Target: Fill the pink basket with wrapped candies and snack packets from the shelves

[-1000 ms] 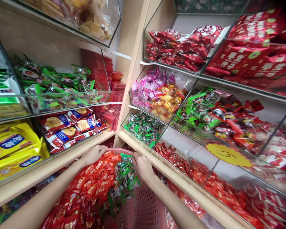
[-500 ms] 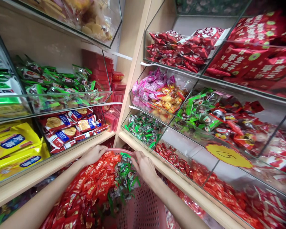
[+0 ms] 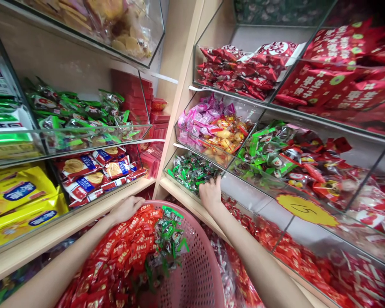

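My left hand [image 3: 127, 208] grips the far left rim of a pink perforated basket [image 3: 203, 252]. Red-wrapped candies [image 3: 125, 244] fill its left side, and a smaller heap of green-and-clear wrapped candies [image 3: 170, 233] lies beside them. My right hand [image 3: 211, 191] is at the front of a low clear bin holding small green-wrapped candies [image 3: 192, 169]. Its fingers are curled at the bin's right end, close to the candies; whatever they hold, if anything, is hidden.
Wooden shelves meet in a corner ahead. Left bins hold yellow packs [image 3: 22, 192] and red-and-blue biscuit packs [image 3: 93, 169]. On the right are purple-wrapped candies [image 3: 202, 117], red bags [image 3: 336, 81] and a yellow price tag [image 3: 306, 209] marked 15.
My right hand has let go of the basket's rim and moved up and right to the green candy bin. My left hand stays on the rim.
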`<state>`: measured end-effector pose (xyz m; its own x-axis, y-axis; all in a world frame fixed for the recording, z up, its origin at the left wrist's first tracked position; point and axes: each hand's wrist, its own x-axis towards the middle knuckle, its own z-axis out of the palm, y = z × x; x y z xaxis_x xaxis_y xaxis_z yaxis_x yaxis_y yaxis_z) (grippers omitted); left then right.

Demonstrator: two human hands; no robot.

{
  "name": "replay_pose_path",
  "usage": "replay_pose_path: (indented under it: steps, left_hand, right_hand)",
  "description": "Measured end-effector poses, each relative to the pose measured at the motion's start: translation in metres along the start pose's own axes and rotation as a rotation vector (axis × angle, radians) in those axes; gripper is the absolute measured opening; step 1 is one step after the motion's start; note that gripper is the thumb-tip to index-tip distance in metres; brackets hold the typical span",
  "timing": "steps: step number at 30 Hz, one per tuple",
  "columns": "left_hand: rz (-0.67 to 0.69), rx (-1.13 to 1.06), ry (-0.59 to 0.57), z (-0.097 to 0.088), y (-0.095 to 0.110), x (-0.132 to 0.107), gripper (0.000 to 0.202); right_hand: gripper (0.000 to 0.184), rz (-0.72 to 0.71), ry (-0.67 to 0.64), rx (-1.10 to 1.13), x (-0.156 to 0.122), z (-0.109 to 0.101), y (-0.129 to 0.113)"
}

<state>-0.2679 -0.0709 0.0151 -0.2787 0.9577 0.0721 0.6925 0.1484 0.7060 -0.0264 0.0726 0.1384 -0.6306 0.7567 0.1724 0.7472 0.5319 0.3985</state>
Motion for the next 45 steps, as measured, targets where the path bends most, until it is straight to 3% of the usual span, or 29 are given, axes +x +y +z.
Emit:
replay_pose_path:
  steps: [6,16,23,27,30,33,38,45]
  left_hand:
    - [-0.005,-0.011,0.01,0.0,0.001,-0.001,0.043]
    - [-0.014,-0.004,0.009,0.0,0.001,-0.001,0.043]
    - [0.004,-0.002,-0.017,-0.002,0.004,-0.002,0.044]
    - [0.006,-0.01,-0.026,-0.003,0.006,-0.003,0.043]
    - [0.013,-0.014,-0.019,-0.003,0.007,-0.003,0.041]
    - [0.005,-0.021,-0.012,-0.002,0.006,-0.003,0.04]
    - [-0.016,-0.026,-0.008,-0.001,0.004,-0.002,0.041]
    - [-0.025,-0.013,-0.004,-0.002,0.004,-0.002,0.041]
  right_hand:
    - [0.03,-0.008,-0.07,0.103,0.003,-0.002,-0.002]
    - [0.031,-0.056,-0.02,0.022,0.007,-0.006,0.005]
    - [0.027,-0.131,0.092,0.095,-0.008,-0.037,0.014]
    - [0.022,-0.198,0.164,0.293,-0.028,-0.051,0.011]
    - [0.019,-0.261,0.12,0.512,-0.045,-0.039,0.003]
    - [0.015,-0.263,0.011,0.645,-0.058,-0.014,-0.008]
    - [0.013,-0.218,-0.102,0.671,-0.069,0.022,-0.019]
    - [0.013,-0.224,-0.088,0.599,-0.077,0.035,-0.023]
